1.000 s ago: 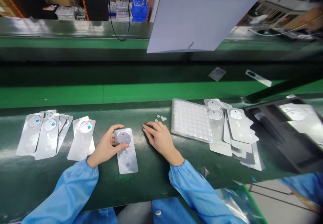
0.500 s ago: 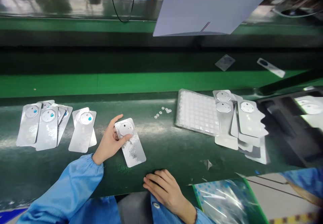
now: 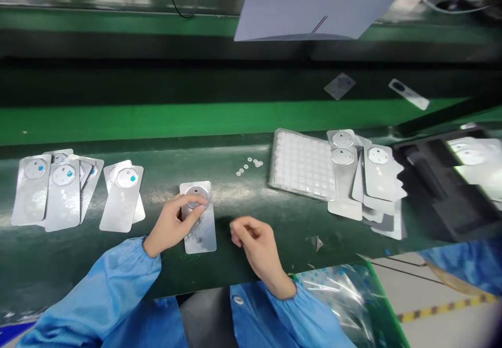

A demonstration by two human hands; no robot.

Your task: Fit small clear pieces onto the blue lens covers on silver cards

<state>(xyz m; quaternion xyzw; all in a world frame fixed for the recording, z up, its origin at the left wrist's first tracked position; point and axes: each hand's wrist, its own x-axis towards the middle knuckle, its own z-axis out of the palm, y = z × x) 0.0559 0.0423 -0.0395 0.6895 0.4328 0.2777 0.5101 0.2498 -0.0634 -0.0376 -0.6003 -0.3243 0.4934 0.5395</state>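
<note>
My left hand (image 3: pixel 178 222) lies over the upper part of a silver flat plate (image 3: pixel 202 238) on the bench. Its forefinger and thumb rest across the plate's round marked area, partly covering it, and the other fingers are hidden at the left edge. To the right of the plate, my right hand (image 3: pixel 257 241) is raised with curled fingers and the thumb against them. Whether anything small sits in that pinch cannot be made out. Several small white rings (image 3: pixel 246 166) lie beyond, between the plate and a clear tray (image 3: pixel 301 165) filled with white round pieces.
Silver plates with blue dots lie in a pile (image 3: pixel 63 196) at far left and a smaller pair (image 3: pixel 121 201) nearer. More plates (image 3: pixel 378 175) overlap right of the tray. A black holder (image 3: pixel 427 181) stands at the right edge. A plastic bag (image 3: pixel 341 296) hangs at the bench front.
The plate under my left hand has turned from slanted to nearly straight. My right hand has risen from the bench edge, its fingers now curled. The camera view has shifted slightly.
</note>
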